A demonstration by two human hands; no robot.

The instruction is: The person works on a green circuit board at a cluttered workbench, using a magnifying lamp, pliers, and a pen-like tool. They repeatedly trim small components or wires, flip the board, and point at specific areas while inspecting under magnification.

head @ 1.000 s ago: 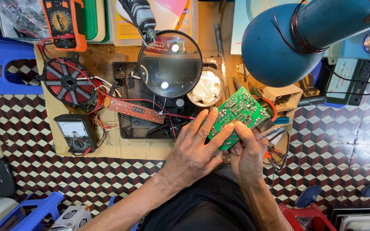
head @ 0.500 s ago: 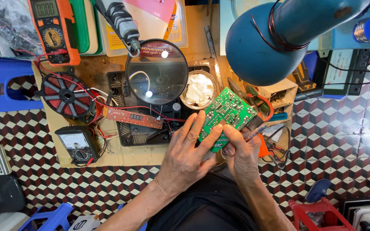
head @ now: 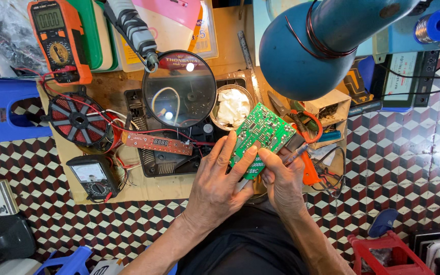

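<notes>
Above the person's lap, the green circuit board (head: 262,133) lay tilted up-right, pinched along its lower edge between the left hand (head: 217,181) and right hand (head: 280,179), both equally near.

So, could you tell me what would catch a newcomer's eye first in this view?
Probably the green circuit board, held up at centre between the left hand and the right hand. Next comes the big blue lamp head looming at upper right, with the round magnifying glass just left of the board. At far left, the orange multimeter stands above a red-and-black coil.
</notes>
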